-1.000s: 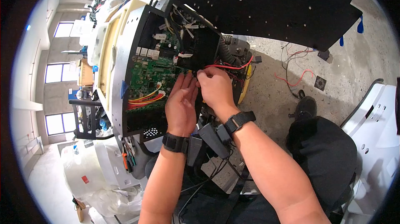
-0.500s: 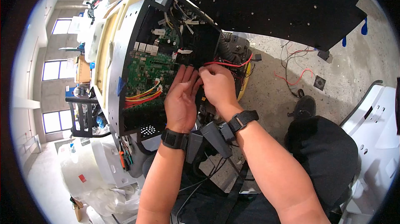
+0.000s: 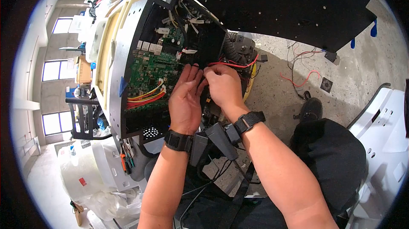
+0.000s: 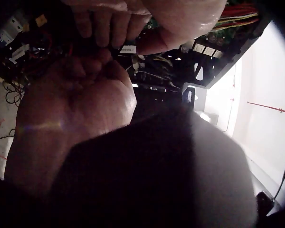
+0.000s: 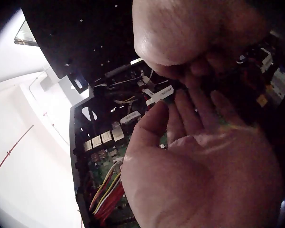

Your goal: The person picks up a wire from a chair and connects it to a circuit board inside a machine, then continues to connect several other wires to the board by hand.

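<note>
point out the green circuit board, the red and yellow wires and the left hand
Green circuit board [image 3: 148, 73]: head view, middle of its exposed face
Red and yellow wires [image 3: 147, 97]: head view, midway along the bundle
Bare left hand [image 3: 185, 103]: head view, middle of the hand

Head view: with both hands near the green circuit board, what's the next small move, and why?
Probably tilt the curled bare right hand back slightly: it sits right beside the straight-fingered left hand near the green circuit board, and no view clearly shows what, if anything, it holds.

White labels [image 5: 160, 96] bear print too small to read
</note>
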`<state>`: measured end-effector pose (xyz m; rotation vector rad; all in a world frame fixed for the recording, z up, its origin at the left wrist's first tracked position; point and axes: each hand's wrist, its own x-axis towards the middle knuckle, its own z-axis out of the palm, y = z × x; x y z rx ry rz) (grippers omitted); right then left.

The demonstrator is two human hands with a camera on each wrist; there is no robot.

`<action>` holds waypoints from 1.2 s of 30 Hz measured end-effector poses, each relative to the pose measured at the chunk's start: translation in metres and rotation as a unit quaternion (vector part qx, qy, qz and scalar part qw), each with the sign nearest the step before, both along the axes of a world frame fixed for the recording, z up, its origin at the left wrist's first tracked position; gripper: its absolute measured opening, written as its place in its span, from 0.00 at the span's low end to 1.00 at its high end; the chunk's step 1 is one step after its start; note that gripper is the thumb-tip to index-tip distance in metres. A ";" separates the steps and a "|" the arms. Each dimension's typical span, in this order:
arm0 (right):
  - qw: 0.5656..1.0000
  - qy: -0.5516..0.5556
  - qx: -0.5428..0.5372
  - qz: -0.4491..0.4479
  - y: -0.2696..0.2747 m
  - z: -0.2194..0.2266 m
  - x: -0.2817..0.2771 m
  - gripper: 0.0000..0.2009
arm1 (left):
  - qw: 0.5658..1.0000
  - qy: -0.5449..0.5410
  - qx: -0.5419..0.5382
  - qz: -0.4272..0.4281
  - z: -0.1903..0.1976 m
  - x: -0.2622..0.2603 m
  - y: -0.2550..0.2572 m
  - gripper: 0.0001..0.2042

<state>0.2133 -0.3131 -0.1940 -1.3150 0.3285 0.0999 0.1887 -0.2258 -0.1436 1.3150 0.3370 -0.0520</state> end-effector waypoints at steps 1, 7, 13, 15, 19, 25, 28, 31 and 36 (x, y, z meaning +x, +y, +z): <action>1.000 -0.001 -0.001 0.001 0.000 -0.001 0.000 0.13 | 1.000 0.004 0.005 0.002 0.000 0.000 -0.001 0.29; 0.999 0.015 0.019 0.020 -0.004 0.001 0.001 0.13 | 1.000 0.006 0.005 0.006 -0.002 0.002 -0.002 0.29; 1.000 -0.015 -0.026 -0.006 0.001 -0.003 0.005 0.13 | 1.000 0.012 0.007 0.000 -0.005 0.003 0.002 0.27; 0.999 -0.029 -0.036 -0.011 -0.002 0.000 0.008 0.13 | 1.000 0.008 0.005 0.000 -0.002 0.004 0.000 0.28; 0.993 -0.074 -0.094 0.020 -0.013 0.005 0.019 0.12 | 1.000 0.010 0.000 -0.008 0.000 0.006 0.001 0.29; 0.974 0.080 0.146 0.156 -0.029 0.008 0.029 0.11 | 0.999 0.028 -0.006 -0.045 -0.009 0.003 0.013 0.27; 0.966 0.105 0.186 0.148 -0.028 0.009 0.025 0.11 | 0.998 0.041 -0.014 -0.055 -0.012 0.002 0.017 0.26; 0.983 0.030 0.124 0.136 -0.027 0.007 0.023 0.12 | 0.997 0.052 -0.010 -0.058 -0.011 0.002 0.020 0.26; 0.963 0.118 0.205 0.130 -0.028 0.021 0.018 0.11 | 0.997 0.048 -0.020 -0.061 -0.017 0.007 0.024 0.25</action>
